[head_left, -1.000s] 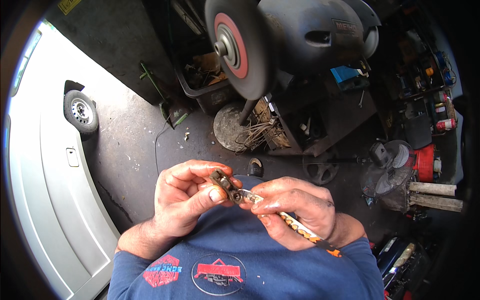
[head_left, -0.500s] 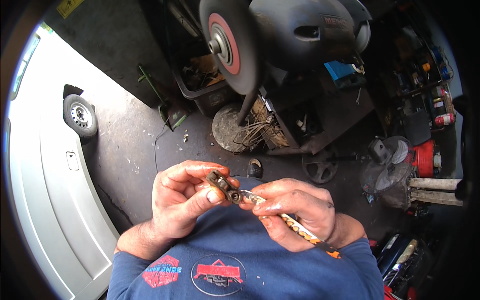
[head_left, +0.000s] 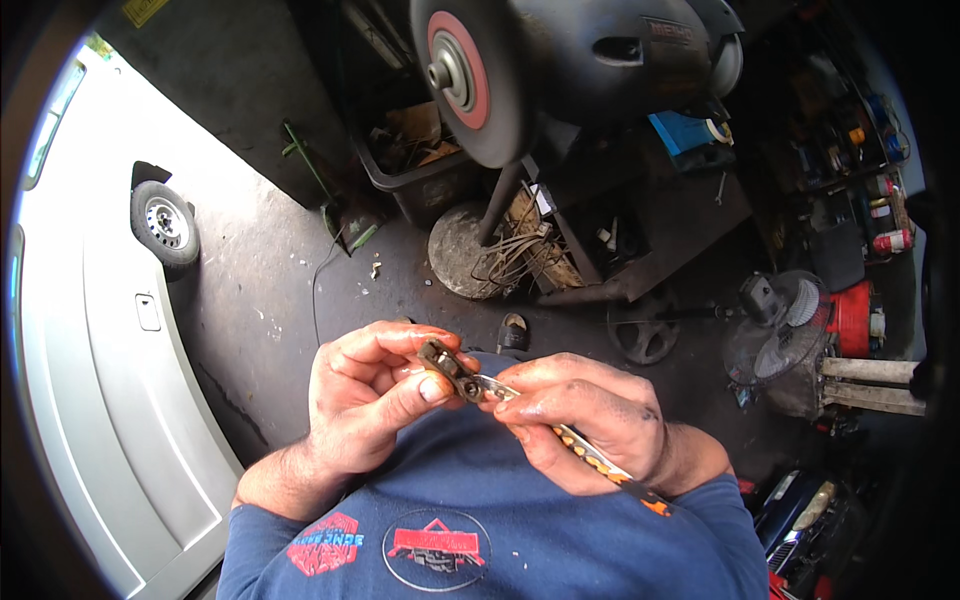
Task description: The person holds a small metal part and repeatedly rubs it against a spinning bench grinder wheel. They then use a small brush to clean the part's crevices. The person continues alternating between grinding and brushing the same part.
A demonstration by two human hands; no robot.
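My left hand (head_left: 365, 395) pinches a small dark, greasy metal part (head_left: 440, 362) between thumb and fingers, in front of my chest. A round hole shows at the end of the part nearest my right hand. My right hand (head_left: 590, 415) grips a slim tool (head_left: 590, 455) with a white, orange and black patterned handle. The tool's narrow metal tip meets the holed end of the part. Fingers cover much of the tool, so its exact kind is unclear. Dark grease and reddish smears mark both hands.
A bench grinder (head_left: 600, 60) with a large wheel stands ahead on a post with a round base (head_left: 460, 255). Behind it sits a black bin (head_left: 425, 185). A white vehicle (head_left: 100, 390) is at left, a fan (head_left: 780, 335) at right.
The view has shifted slightly, so the surroundings sit a little differently. My right fingers have moved slightly along the tool, whose tip remains at the metal part. My left hand keeps its pinch.
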